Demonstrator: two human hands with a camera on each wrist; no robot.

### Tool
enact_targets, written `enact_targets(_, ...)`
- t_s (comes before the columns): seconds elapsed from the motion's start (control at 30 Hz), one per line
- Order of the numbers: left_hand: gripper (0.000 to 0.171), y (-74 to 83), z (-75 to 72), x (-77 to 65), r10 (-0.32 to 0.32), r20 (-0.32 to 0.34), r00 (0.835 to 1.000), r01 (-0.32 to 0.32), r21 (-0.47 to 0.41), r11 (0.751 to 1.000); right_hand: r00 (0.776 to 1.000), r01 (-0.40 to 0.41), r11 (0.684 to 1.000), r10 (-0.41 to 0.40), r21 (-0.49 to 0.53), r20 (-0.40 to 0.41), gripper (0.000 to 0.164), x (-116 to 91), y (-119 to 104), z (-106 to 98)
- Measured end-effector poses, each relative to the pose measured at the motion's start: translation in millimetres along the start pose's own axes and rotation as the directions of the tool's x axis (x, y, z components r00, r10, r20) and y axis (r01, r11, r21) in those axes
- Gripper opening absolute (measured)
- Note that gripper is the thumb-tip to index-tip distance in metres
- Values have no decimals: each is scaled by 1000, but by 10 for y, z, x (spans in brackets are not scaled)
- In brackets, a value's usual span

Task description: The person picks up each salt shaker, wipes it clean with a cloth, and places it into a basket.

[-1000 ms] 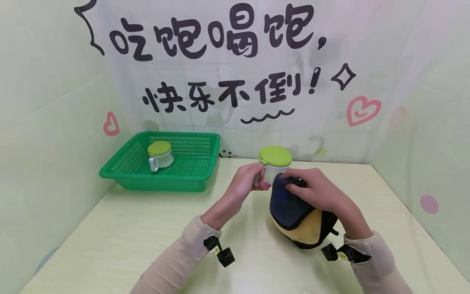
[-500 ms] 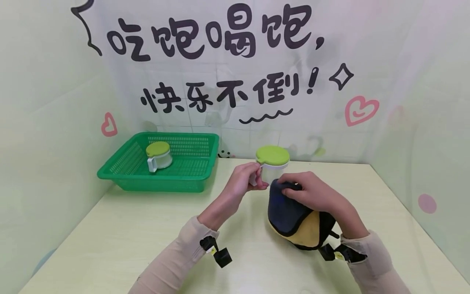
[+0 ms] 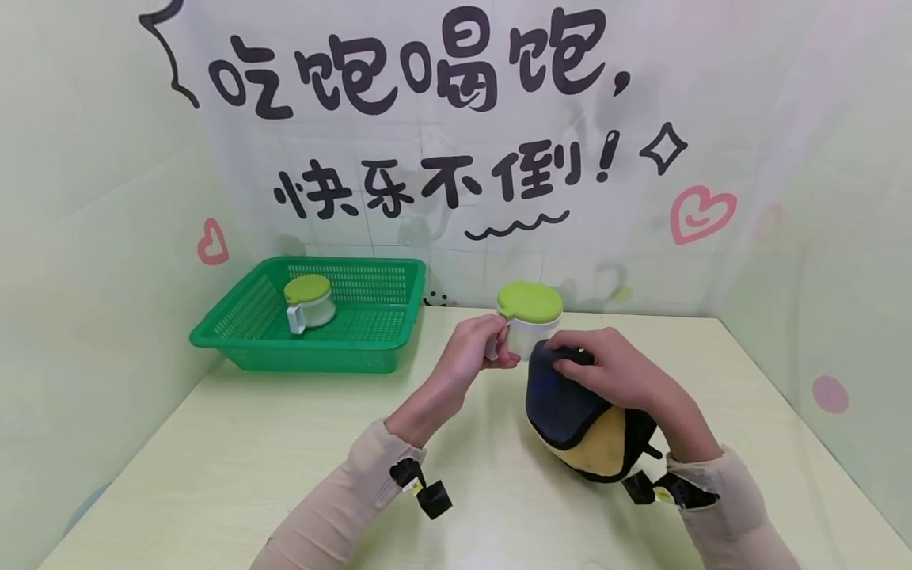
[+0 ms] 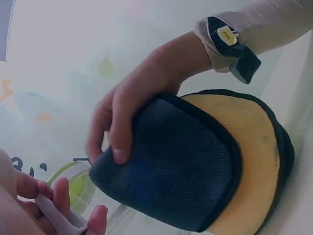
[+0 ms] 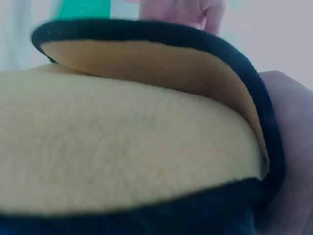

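Observation:
My left hand grips the white handle of a clear jar with a green lid. In my right hand is a thick, folded cloth, navy on one side and yellow plush on the other, with black edging. The right thumb presses on its navy face, and the other fingers go behind the fold. The cloth's top edge overlaps the jar's lower side in the head view. Close up in the right wrist view, the yellow plush fills most of the picture.
At the back left stands a green plastic basket with a similar green-lidded jar inside. The pale tabletop reaches to a printed backdrop behind and pale walls on both sides.
The right hand and cloth shift slightly down and left, then back up and right against the jar. The left hand keeps its grip on the handle; the jar barely moves.

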State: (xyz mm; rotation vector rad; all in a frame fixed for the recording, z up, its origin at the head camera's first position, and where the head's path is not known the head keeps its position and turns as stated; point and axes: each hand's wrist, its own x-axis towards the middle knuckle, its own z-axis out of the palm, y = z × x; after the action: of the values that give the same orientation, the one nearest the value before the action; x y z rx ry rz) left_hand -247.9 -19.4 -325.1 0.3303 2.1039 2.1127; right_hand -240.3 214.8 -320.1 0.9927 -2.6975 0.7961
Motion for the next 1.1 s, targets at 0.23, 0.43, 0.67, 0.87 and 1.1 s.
enact_targets(0.23,29,0,9,3,-7,-10,1000,7,23,1000,998,-7,1000,8,19,-62,22,-18,-56,-56)
enact_targets(0.43,29,28,-9,-10,-12,12,1000,12,-22,1000,999,-14,999,12,35,48,20,5,-15,-14)
enact_targets(0.67,30,50,-31,-25,-15,37,999,17,-50,999,990,-11,999,4,48,143,18,8,35,3)
enact_targets(0.87,30,44,-31,-25,-18,35,999,20,-50,999,990,-18,1000,15,24,139,19,4,57,-8)
enact_targets(1.1,27,15,-5,-3,-14,1,1000,14,-14,1000,1000,-22,1000,22,8,-1,20,-19,5,-59)
